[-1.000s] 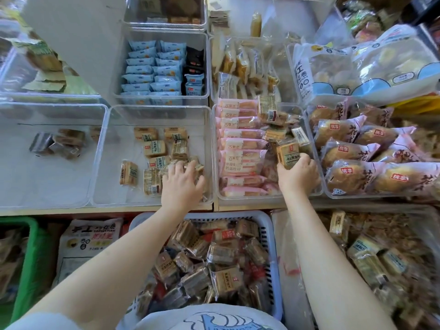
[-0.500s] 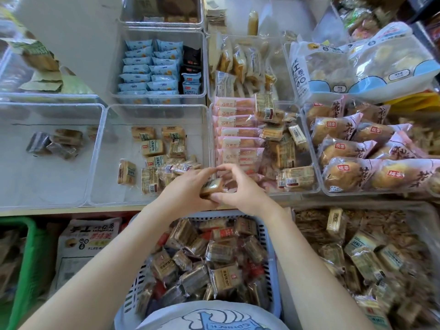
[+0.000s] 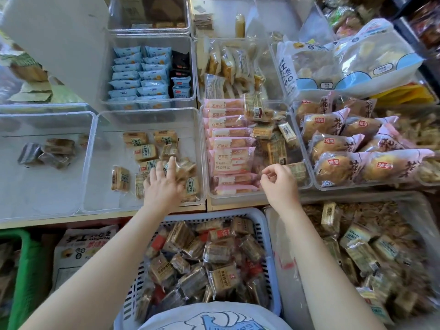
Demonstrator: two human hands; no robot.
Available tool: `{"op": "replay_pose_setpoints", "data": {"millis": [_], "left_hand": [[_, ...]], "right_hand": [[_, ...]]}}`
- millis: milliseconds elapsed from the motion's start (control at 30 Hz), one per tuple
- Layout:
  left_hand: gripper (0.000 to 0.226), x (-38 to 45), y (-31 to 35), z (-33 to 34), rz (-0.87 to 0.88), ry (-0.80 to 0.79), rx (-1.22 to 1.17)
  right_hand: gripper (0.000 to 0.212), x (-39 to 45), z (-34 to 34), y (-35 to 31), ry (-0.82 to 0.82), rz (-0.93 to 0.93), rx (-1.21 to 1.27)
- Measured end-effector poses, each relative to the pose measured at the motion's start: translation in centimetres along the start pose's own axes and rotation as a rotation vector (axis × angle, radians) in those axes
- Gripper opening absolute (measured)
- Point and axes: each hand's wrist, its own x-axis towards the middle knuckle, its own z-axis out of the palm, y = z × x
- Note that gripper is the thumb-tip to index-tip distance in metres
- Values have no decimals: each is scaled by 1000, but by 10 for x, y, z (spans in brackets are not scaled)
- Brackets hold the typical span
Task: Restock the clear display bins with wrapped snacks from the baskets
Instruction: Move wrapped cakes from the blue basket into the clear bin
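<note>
Half a second back both hands met over one snack at the bin's front edge; now they have parted. My left hand (image 3: 164, 184) reaches into the half-filled clear bin (image 3: 147, 120), fingers spread loosely over a tan wrapped snack (image 3: 183, 170); whether it still grips it I cannot tell. My right hand (image 3: 278, 184) hovers right of that bin, fingers curled, seemingly empty. I'd lay the packet flat beside its neighbours, label up, then dip into the blue basket (image 3: 264, 222) just below that bin.
</note>
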Motion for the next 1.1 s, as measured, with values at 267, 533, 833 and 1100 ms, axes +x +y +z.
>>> {"op": "replay_pose_setpoints", "data": {"millis": [267, 533, 833, 1100], "left_hand": [[57, -16, 45, -17, 271, 244, -4], [50, -44, 82, -11, 482, 184, -79], [74, -37, 74, -29, 703, 204, -76], [49, -30, 26, -37, 423, 351, -92]], "right_hand": [[78, 18, -11, 35, 108, 231, -462], [65, 19, -9, 28, 116, 159, -238], [92, -16, -7, -33, -473, -177, 112], [74, -13, 14, -60, -550, -190, 95]]}}
